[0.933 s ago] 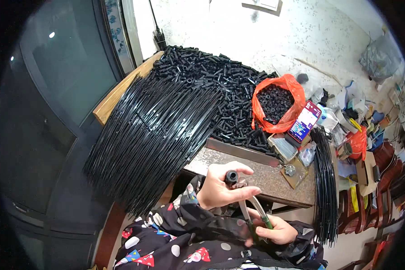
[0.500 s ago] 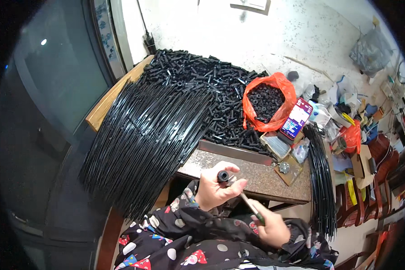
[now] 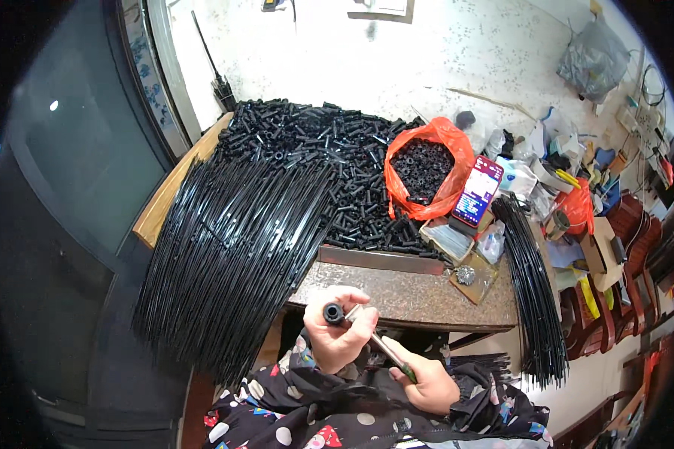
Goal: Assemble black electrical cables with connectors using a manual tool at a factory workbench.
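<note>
My left hand is closed round a short black hollow tube, its open round end facing up. In my right hand is a slim tool with a metal shaft and a dark green handle, perhaps a screwdriver. The shaft points up and left, its far end beside my left thumb and close to the tube. Whether the tip touches the tube I cannot tell. Both hands are just in front of the table's near edge.
A heap of short black tubes lies behind a metal strip on the table. Long thin black rods spread out at left, more hang at right. A red bag holds small black parts, beside a phone.
The whole view has shifted a little. My right hand and the tool have come closer to my left hand, which keeps hold of the black tube.
</note>
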The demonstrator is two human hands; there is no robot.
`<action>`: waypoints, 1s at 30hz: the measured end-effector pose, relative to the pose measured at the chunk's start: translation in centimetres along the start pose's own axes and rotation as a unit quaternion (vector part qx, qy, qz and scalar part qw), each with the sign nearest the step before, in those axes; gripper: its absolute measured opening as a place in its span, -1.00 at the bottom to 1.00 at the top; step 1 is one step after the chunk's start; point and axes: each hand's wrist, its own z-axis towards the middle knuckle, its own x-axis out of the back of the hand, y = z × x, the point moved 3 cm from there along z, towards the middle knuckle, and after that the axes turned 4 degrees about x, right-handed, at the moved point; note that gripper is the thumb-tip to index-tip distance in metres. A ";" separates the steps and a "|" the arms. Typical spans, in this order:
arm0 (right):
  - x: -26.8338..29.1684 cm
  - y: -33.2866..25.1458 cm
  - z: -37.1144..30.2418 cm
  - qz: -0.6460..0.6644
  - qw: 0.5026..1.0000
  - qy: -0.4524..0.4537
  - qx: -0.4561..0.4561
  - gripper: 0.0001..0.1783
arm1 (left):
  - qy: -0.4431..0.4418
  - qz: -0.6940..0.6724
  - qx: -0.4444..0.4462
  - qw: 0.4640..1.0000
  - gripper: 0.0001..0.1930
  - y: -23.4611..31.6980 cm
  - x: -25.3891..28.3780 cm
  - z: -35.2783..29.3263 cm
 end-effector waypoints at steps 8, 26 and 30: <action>5.5 3.7 1.0 -0.013 0.997 0.000 -0.073 -0.56 | -0.054 0.074 -0.045 0.995 -0.80 -0.6 -0.7 1.5; 7.6 13.5 -0.7 -0.360 0.924 0.102 -0.073 -0.56 | -0.173 -0.173 -0.109 0.963 -0.71 4.2 -1.8 4.9; 7.8 10.1 -1.1 -0.167 0.982 0.008 0.087 -0.36 | -0.194 -0.387 -0.121 0.893 -0.72 5.7 1.9 7.8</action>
